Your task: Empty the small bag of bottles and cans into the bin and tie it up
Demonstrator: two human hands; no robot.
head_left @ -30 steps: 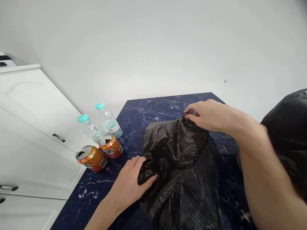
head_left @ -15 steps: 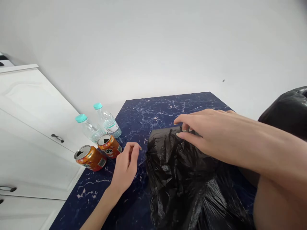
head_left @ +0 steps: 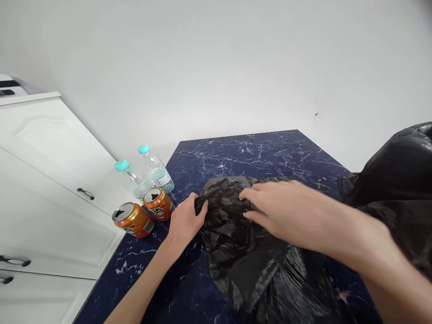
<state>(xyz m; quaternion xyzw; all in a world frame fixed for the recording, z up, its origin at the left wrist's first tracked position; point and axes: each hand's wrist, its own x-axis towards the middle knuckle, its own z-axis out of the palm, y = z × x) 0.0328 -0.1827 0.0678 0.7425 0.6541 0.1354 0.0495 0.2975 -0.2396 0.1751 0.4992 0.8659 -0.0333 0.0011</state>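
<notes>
The crumpled, glossy black plastic bag (head_left: 256, 265) lies slumped on the dark blue marbled surface (head_left: 236, 150), its top edge bunched.

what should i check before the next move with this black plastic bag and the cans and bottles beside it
1. Left hand pinching the near left edge of the crumpled black plastic bag: ok.
2. Right hand resting on top of the bag: ok; whether it grips the plastic, cannot tell.
3. Bag mouth open: cannot tell, the folds hide it.
4. Two orange drink cans, opened, tilted at the edge of the dark blue marbled table, apart from the left hand: ok.
5. Two clear plastic bottles with teal caps behind the cans, capped: ok.
</notes>
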